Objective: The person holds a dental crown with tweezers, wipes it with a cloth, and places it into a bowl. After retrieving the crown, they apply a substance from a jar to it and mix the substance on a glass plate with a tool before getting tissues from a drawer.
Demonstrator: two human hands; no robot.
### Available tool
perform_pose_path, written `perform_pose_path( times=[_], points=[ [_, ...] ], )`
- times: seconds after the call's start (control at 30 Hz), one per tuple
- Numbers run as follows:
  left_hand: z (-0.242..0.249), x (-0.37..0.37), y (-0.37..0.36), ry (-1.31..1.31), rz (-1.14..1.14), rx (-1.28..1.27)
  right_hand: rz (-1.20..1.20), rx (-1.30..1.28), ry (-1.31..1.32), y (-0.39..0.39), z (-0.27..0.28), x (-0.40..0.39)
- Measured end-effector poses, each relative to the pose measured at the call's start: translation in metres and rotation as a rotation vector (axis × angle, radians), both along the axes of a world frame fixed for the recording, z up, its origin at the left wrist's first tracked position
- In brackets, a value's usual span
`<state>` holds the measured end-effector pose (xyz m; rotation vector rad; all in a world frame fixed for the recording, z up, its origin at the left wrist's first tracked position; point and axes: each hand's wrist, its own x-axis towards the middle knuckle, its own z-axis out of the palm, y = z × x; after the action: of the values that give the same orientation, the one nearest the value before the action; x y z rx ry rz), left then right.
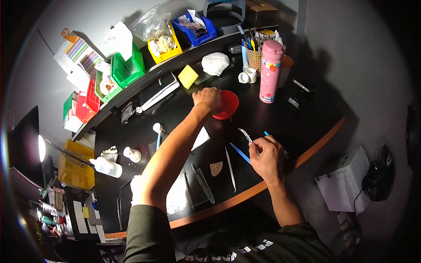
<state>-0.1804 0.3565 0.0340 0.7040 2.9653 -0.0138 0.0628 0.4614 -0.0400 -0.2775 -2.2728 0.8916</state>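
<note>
My left hand (208, 100) is closed at the left edge of a red bowl (232, 103). A thin rod crosses the bowl near my fingers, and what they grip is hidden. In my right hand (268, 157) are silver tweezers (244, 133) with a bent tip, pointing up and left. A blue-handled tool (240, 153) lies just left of this hand, and another blue end pokes out above it. Nearby on the black table rest a white double-ended probe (230, 170) and a pinkish-tan flat piece (215, 168).
A pink bottle (270, 72) stands right of the bowl, before a tool basket (254, 59). A yellow sponge (188, 76) and a white cloth bundle (215, 64) lie behind. Colored bins (127, 68) line the shelf. Left are a squeeze bottle (107, 167) and a glass slab (204, 204).
</note>
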Motion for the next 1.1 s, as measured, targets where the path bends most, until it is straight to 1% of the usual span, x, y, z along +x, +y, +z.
perform_pose_path(
  times=[0.17, 0.3, 0.4, 0.5, 0.6, 0.63, 0.73, 0.83, 0.87, 0.97, 1.07, 1.1],
  points=[
    [-0.005, 0.002, 0.003, 0.026, -0.032, -0.044, 0.017, -0.062, -0.053, 0.0, 0.001, 0.001],
    [-0.001, 0.009, 0.005, 0.008, -0.046, -0.097, 0.012, -0.037, -0.062, 0.0, 0.002, 0.001],
    [-0.002, 0.008, 0.006, 0.02, -0.046, -0.079, 0.014, -0.034, -0.06, 0.001, -0.001, 0.0],
    [0.001, 0.006, 0.003, 0.045, -0.019, 0.014, 0.01, -0.024, -0.074, 0.001, -0.001, 0.0],
    [0.016, 0.0, -0.002, -0.001, -0.032, 0.044, -0.002, -0.005, -0.105, 0.0, 0.001, 0.001],
    [0.013, -0.006, -0.005, 0.02, -0.04, 0.085, -0.004, 0.0, -0.106, -0.001, 0.0, 0.001],
    [0.018, -0.008, -0.017, -0.061, -0.06, 0.287, -0.003, 0.018, -0.103, -0.002, -0.001, 0.0],
    [0.007, -0.009, -0.024, -0.053, -0.057, 0.46, -0.003, 0.043, -0.051, -0.002, -0.004, -0.002],
    [0.002, -0.009, -0.027, 0.065, -0.087, 0.452, -0.002, 0.052, -0.026, -0.002, -0.004, -0.002],
    [-0.015, 0.006, -0.033, 0.45, -0.169, 0.451, 0.01, 0.067, -0.103, -0.002, 0.0, -0.001],
    [-0.022, 0.022, -0.034, 0.679, -0.24, 0.453, 0.004, 0.08, -0.065, -0.004, 0.0, -0.001],
    [-0.024, 0.024, -0.029, 0.497, -0.121, 0.529, -0.006, 0.08, -0.077, -0.006, 0.002, 0.0]
  ],
)
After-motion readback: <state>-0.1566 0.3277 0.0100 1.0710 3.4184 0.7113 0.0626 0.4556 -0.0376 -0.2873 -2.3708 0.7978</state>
